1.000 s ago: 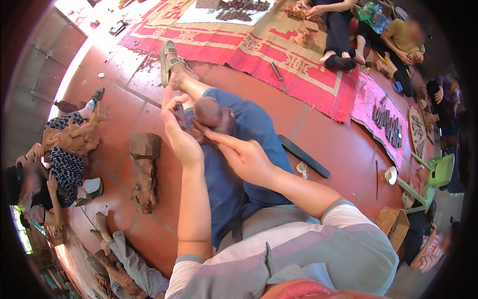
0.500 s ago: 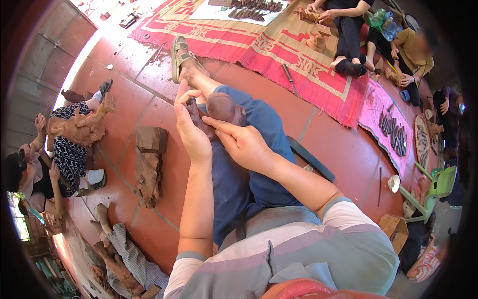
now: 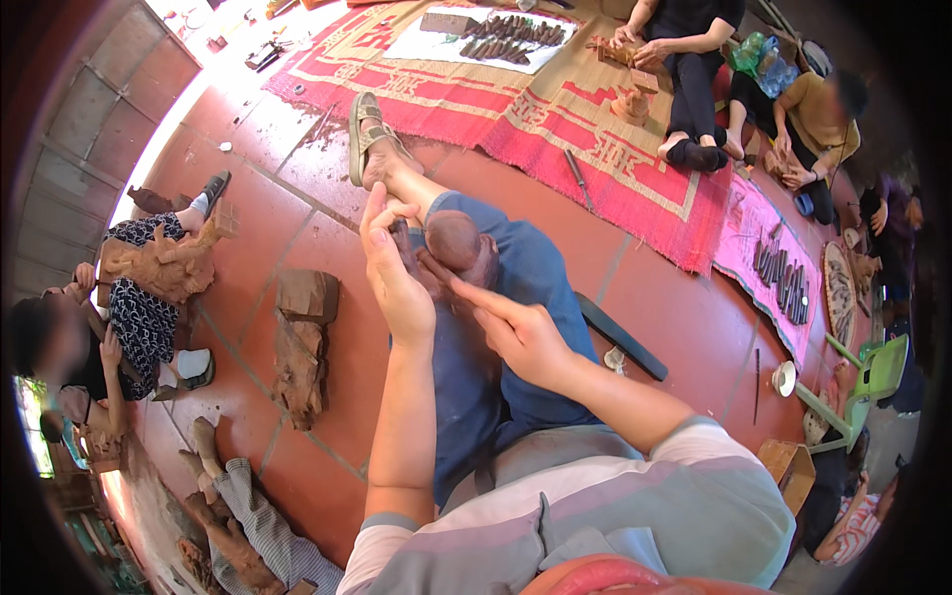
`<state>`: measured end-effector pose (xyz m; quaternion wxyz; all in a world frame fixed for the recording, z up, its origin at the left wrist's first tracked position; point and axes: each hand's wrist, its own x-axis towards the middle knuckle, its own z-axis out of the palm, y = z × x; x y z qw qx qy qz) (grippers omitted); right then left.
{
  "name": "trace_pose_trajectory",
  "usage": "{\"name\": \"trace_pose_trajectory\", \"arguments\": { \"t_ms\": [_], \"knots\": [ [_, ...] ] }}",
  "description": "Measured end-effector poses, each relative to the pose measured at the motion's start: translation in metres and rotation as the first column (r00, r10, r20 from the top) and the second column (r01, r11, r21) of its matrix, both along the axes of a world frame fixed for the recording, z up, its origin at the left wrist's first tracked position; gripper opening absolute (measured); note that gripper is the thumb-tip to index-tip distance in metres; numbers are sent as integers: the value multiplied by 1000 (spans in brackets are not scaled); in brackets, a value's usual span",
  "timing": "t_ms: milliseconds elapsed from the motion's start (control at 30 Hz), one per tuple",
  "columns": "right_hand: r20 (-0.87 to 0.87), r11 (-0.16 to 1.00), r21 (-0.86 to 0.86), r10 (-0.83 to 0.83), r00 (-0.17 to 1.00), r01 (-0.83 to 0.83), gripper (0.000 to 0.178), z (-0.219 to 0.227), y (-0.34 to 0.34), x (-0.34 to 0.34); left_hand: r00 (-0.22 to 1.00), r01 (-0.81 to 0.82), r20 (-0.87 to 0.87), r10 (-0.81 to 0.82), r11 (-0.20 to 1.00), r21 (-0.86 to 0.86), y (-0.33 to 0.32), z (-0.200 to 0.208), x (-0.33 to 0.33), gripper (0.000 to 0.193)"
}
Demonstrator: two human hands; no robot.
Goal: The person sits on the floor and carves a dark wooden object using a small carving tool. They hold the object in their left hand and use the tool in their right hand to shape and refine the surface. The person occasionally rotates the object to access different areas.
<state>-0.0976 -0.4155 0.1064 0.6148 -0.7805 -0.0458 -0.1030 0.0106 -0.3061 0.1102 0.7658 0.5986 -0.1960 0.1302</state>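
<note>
In the head view, the right hand (image 3: 528,339) has drawn back slightly, index finger stretched to the smooth, round-topped brown carving (image 3: 454,238) over the blue trousers (image 3: 545,288); its grip I cannot tell. The left hand (image 3: 404,293) stands half-open beside the carving.

no readable text, no legible labels or brands, no numbers or signs made out

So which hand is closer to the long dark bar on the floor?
Right. The right hand is left of the bar; the left hand is farther left, at the left side of the brown carving.
</note>
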Motion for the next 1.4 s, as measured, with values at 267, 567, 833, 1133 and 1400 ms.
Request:
{"name": "trace_pose_trajectory", "arguments": {
  "t_ms": [267,567,833,1133,1400],
  "knots": [
    [-51,999,26,29,998,-27,37,2,7,22,997,-28,-69,25,999,-44,0,-3,1,47],
    [-105,994,97,50,993,-40,36,1,5,24,986,-14,-167,-2,995,-95,-3,7,-6,45],
    [-129,985,165,67,989,-46,37,-2,-1,2,987,-29,-157,18,997,-65,-6,3,-8,46],
    [-191,992,119,73,979,-51,37,-7,-6,-11,999,-31,-45,31,999,-14,-3,-3,-3,45],
    [4,999,45,14,1000,-14,39,5,8,10,996,-26,-81,23,999,-38,0,-2,-2,46]
  ]
}}
